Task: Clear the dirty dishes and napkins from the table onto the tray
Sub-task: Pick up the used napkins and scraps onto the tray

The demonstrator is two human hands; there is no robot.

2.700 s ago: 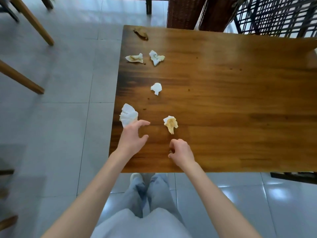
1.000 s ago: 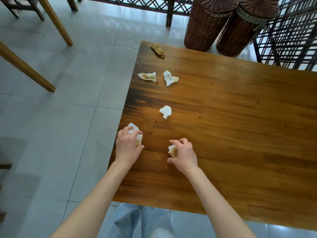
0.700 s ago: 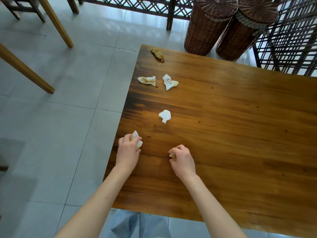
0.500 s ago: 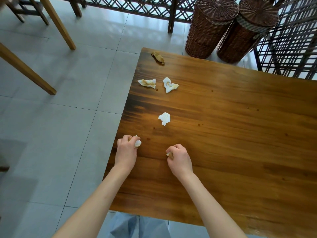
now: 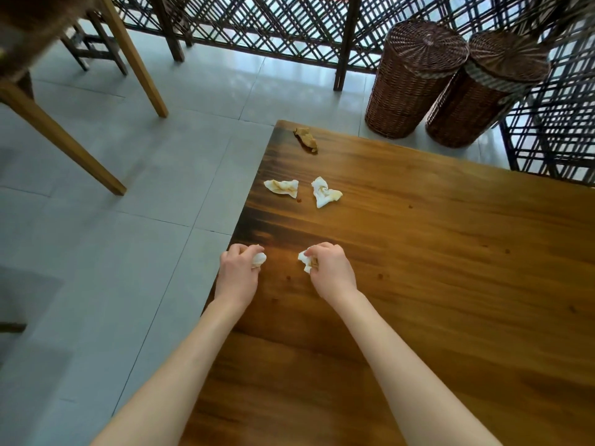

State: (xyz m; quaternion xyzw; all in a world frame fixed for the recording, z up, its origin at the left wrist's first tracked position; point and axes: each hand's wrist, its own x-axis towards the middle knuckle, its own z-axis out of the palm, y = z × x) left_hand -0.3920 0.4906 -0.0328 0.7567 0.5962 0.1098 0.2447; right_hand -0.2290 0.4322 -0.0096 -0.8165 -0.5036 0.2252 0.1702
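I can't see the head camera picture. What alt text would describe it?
A person's left hand and right hand each grip a crumpled napkin at the corner of a wooden table. Three more stained napkins lie farther along the table; two wicker baskets stand on the tiled floor beyond.

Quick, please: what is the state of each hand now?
Left hand: closed on a napkin.
Right hand: closed on napkins.
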